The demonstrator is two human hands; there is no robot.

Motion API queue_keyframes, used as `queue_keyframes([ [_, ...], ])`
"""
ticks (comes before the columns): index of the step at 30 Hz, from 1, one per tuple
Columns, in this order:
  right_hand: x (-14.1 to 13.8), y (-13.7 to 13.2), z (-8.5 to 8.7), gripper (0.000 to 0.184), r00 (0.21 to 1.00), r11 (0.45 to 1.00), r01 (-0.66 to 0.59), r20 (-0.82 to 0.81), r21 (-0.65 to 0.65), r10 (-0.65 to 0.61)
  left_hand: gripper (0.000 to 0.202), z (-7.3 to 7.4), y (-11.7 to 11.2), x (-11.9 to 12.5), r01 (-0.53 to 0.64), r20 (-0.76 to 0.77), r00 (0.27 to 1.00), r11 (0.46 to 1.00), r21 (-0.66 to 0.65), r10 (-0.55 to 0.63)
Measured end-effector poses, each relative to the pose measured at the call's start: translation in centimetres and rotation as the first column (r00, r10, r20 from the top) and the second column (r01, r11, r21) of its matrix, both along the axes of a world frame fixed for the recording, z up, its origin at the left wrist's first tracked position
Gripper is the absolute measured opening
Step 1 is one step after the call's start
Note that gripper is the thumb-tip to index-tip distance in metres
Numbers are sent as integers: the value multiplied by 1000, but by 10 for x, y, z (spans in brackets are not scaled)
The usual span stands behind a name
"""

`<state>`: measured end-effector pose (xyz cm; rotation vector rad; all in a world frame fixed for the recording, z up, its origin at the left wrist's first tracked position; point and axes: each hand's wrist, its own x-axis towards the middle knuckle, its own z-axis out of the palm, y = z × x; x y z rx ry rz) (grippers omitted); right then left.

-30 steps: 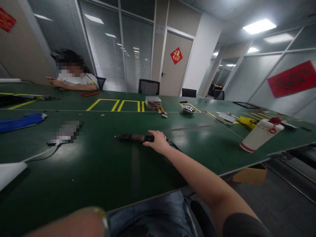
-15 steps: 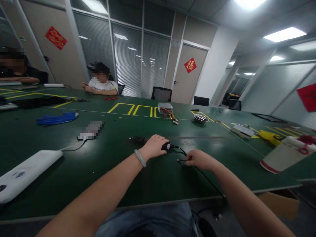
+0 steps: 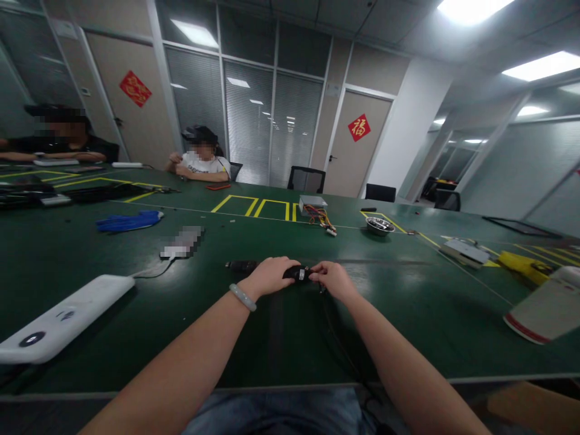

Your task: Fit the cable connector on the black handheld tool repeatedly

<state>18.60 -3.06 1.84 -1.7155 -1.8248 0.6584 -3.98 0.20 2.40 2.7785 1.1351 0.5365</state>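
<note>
- The black electric screwdriver point(image 3: 299, 273) lies on the green table point(image 3: 149, 326).
- The left hand point(image 3: 270, 275) curls its fingers around it.
- The right hand point(image 3: 335, 280) pinches the tool's back end by the black cord point(image 3: 336, 335).
- A blue glove point(image 3: 130, 222) lies to the left.

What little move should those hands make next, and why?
Perhaps firm up the left hand on the black tool so it doesn't shift: that hand lies over the tool's middle, while the right hand has its fingertips at the rear end, near a dark cable.
</note>
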Motion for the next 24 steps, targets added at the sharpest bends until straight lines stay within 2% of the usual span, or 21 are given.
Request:
queue_keyframes([
  [2,2,-4,-3,19,997,997,59,51,55,-62,43,-2,-2,2,-1,22,1000,1000,26,1],
  [6,8,-14,-2,14,976,984,98,177,150,-125,42,-7,-1,6,-13,40,999,999,50,11],
  [13,16,-12,-2,11,928,961,213,271,179,-256,44,-11,-1,10,-30,22,999,995,97,28],
  [20,16,-11,-8,11,932,965,164,288,204,-219,43,-13,-10,27,-37,44,999,989,142,31],
  [24,17,-9,-11,12,961,970,171,188,172,-203,43,-14,-14,35,-19,50,999,983,181,10],
])
